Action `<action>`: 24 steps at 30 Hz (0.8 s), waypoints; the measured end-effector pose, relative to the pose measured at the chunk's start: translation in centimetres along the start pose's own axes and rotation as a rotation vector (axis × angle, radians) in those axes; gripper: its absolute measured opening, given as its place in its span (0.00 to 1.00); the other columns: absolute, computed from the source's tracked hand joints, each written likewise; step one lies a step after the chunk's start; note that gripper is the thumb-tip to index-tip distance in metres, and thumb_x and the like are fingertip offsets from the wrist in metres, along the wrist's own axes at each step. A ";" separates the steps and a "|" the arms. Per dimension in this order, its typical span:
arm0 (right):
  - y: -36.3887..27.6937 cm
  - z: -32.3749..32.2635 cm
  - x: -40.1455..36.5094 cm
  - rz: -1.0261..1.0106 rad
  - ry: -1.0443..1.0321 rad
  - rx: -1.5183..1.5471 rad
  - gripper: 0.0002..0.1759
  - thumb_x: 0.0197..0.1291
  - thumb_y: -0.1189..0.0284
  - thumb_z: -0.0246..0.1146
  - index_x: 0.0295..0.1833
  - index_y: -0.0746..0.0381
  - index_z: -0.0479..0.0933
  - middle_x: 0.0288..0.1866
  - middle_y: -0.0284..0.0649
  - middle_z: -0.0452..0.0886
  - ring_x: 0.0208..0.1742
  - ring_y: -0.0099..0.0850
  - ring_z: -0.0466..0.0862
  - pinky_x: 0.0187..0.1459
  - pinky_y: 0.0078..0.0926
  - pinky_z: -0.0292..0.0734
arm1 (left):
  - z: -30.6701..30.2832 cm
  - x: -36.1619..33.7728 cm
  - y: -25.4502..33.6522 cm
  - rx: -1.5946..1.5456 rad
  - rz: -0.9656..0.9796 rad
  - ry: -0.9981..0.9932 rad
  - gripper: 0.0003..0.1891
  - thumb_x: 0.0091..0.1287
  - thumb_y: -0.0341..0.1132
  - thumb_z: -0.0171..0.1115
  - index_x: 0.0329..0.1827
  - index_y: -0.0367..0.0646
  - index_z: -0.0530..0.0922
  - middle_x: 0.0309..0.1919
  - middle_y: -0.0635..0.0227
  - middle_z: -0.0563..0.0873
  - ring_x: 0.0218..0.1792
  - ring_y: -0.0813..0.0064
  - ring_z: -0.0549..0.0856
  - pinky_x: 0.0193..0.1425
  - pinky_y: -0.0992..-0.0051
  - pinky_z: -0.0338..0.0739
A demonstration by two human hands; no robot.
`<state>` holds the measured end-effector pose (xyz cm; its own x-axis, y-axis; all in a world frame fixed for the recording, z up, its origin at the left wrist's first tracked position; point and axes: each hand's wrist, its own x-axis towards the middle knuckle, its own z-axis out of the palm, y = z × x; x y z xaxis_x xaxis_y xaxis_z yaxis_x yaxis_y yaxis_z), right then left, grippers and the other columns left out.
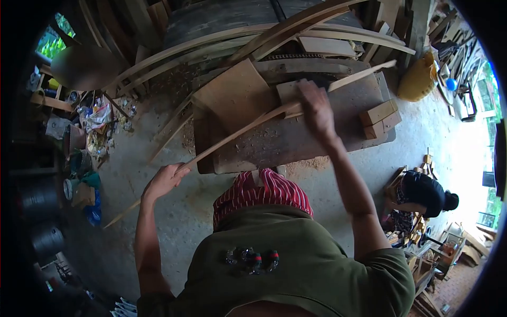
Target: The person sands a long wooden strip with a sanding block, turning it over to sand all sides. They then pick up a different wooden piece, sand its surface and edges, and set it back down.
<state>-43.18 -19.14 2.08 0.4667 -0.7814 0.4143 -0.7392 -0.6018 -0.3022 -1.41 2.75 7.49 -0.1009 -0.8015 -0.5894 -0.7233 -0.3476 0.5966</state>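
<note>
A long, thin wooden strip [232, 136] runs slantwise from the lower left up over the workbench to the upper right. My left hand [166, 181] is closed around it near its lower end, left of the bench. Over the upper part of the strip lies my right hand [317, 111], smeared by motion; whether its fingers grip anything is hidden. Under the strip, a flat wooden board [235, 95] rests on the bench [253, 153], and a smaller wood piece [288, 91] sits close to my right hand.
Wooden blocks [379, 117] stand at the bench's right end. Behind it lie long curved timbers [211, 50]. A yellow sack [417, 79] is at the right, with a crouching person [422, 193] below. Shavings [309, 164] litter the floor, and mixed clutter [95, 116] fills the left.
</note>
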 end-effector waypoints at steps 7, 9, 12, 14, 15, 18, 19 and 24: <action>1.5 -0.3 -0.8 0.122 0.151 0.027 0.24 0.75 0.67 0.49 0.73 0.61 0.68 0.76 0.45 0.67 0.79 0.42 0.62 0.78 0.47 0.49 | 1.8 3.7 0.0 0.211 0.207 0.286 0.15 0.72 0.41 0.59 0.53 0.41 0.79 0.41 0.53 0.87 0.46 0.45 0.84 0.44 0.55 0.79; 1.9 0.8 -1.3 0.117 0.081 0.077 0.24 0.76 0.67 0.49 0.73 0.60 0.67 0.77 0.44 0.66 0.80 0.42 0.61 0.78 0.46 0.49 | 2.6 6.1 6.4 0.267 0.169 0.291 0.17 0.71 0.41 0.60 0.58 0.43 0.78 0.42 0.51 0.87 0.48 0.47 0.85 0.46 0.56 0.80; 2.8 1.8 -2.3 0.095 -0.010 0.073 0.24 0.77 0.66 0.48 0.74 0.61 0.66 0.78 0.45 0.65 0.80 0.42 0.60 0.78 0.45 0.50 | 6.1 12.7 8.7 0.297 0.365 0.460 0.18 0.70 0.38 0.62 0.60 0.43 0.75 0.38 0.48 0.87 0.43 0.46 0.86 0.42 0.55 0.80; 2.0 2.1 -2.3 0.194 0.104 0.122 0.25 0.74 0.71 0.49 0.75 0.61 0.66 0.78 0.46 0.64 0.80 0.44 0.59 0.78 0.45 0.50 | 7.2 14.5 10.6 0.416 0.248 0.514 0.14 0.70 0.39 0.62 0.53 0.41 0.78 0.33 0.46 0.86 0.38 0.45 0.86 0.38 0.54 0.80; 1.0 1.2 -2.2 0.076 0.150 -0.002 0.29 0.69 0.77 0.49 0.76 0.60 0.64 0.78 0.48 0.64 0.80 0.46 0.59 0.78 0.46 0.50 | 7.2 14.5 11.2 0.418 0.255 0.509 0.14 0.70 0.39 0.62 0.53 0.41 0.78 0.33 0.46 0.86 0.38 0.45 0.86 0.38 0.54 0.80; -4.4 1.2 -1.9 -0.033 0.057 0.184 0.37 0.56 0.81 0.53 0.75 0.60 0.65 0.78 0.46 0.63 0.80 0.47 0.60 0.79 0.49 0.51 | 6.5 14.0 11.8 0.335 0.216 0.374 0.19 0.74 0.51 0.54 0.44 0.45 0.84 0.27 0.47 0.85 0.35 0.46 0.87 0.35 0.53 0.83; -6.6 1.4 -2.1 -0.119 0.026 0.231 0.36 0.56 0.80 0.54 0.75 0.59 0.65 0.78 0.44 0.63 0.80 0.43 0.61 0.79 0.48 0.52 | 6.1 13.7 11.2 0.372 0.255 0.330 0.17 0.75 0.47 0.55 0.46 0.41 0.82 0.30 0.45 0.84 0.38 0.44 0.85 0.36 0.53 0.80; -3.5 0.6 -1.0 -0.115 0.030 0.175 0.29 0.63 0.75 0.52 0.72 0.60 0.69 0.74 0.46 0.69 0.77 0.45 0.66 0.77 0.47 0.56 | 4.1 9.5 12.3 0.356 0.131 0.189 0.16 0.76 0.44 0.56 0.50 0.38 0.81 0.36 0.45 0.84 0.44 0.42 0.82 0.39 0.55 0.78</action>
<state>-40.73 -16.35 2.23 0.5267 -0.7020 0.4795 -0.5852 -0.7085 -0.3945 -14.05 -7.14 6.98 -0.1045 -0.9142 -0.3916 -0.9068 -0.0741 0.4149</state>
